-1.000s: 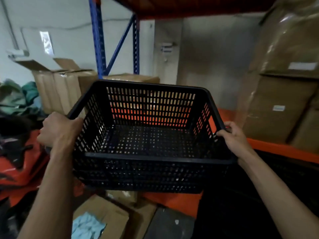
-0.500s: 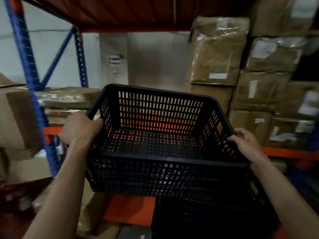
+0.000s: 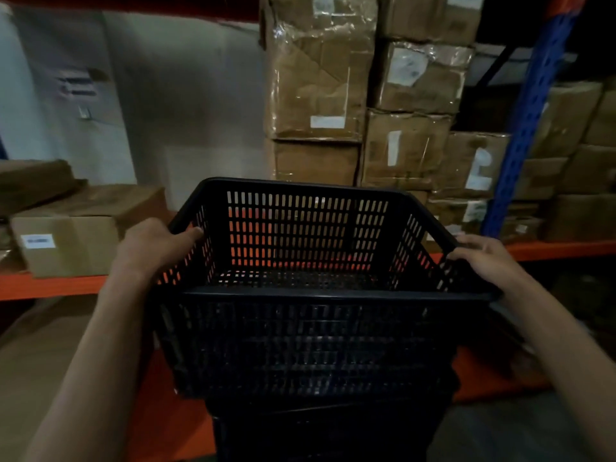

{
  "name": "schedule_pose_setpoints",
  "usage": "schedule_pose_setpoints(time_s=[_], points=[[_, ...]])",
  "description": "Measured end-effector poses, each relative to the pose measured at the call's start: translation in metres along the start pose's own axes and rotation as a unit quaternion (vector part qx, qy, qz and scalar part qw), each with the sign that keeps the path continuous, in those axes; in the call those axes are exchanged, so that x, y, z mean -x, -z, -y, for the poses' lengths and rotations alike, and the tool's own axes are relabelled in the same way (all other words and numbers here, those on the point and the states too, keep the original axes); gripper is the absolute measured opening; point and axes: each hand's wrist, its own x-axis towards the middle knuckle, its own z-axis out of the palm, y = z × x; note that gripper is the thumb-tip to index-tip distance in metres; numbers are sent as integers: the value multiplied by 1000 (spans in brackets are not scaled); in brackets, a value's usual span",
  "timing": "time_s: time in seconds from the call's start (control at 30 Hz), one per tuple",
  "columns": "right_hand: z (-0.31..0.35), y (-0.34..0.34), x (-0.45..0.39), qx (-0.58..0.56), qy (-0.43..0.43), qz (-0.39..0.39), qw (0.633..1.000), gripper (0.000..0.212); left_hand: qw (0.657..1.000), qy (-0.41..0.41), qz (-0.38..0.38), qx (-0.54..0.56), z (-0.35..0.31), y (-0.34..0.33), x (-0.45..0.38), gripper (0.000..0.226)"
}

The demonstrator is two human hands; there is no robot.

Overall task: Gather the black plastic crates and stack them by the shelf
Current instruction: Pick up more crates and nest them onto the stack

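Left hand: my left hand (image 3: 155,245) is closed over the left rim of the black perforated plastic crate (image 3: 300,295), thumb tip lying along the top edge inside the corner, other fingers wrapped outside and hidden.
Right hand: my right hand (image 3: 486,258) is curled on the right rim, fingers hooked over the edge, knuckles up; grip looks looser than the left's, fingertips partly hidden by the rim.
Arms: both forearms reach forward and up from the bottom corners, about even, wrists bent slightly inward.
Crate: held level, open top toward me, empty inside, in front of the orange shelf beam (image 3: 50,285).
Below crate: a second dark slotted crate (image 3: 326,428) sits directly under it; I cannot tell whether the two touch, too dark.
Shelf: blue perforated upright post (image 3: 530,111) at right, orange beam runs on behind the crate.
Behind: stacked brown cardboard boxes wrapped in clear film (image 3: 363,95) on the shelf beyond the crate.
Left side: low brown cardboard box with a white label (image 3: 76,235) on the beam, just beside my left hand.
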Motion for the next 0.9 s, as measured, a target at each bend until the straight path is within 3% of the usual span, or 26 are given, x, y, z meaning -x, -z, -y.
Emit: schedule_pose_setpoints(time_s=[0.13, 0.3, 0.6, 0.9], points=[[-9, 12, -22, 13, -18, 22, 999, 6, 1000, -11, -13, -23, -7, -12, -3, 46], [-10, 29, -49, 35, -27, 61, 997, 6, 997, -6, -5, -72, -16, -19, 9, 44], [-18, 36, -65, 44, -18, 69, 996, 8, 997, 3, 7, -75, -44, -29, 30, 16], [-13, 29, -67, 22, -46, 42, 998, 10, 993, 3, -2, -121, -55, -44, 27, 34]])
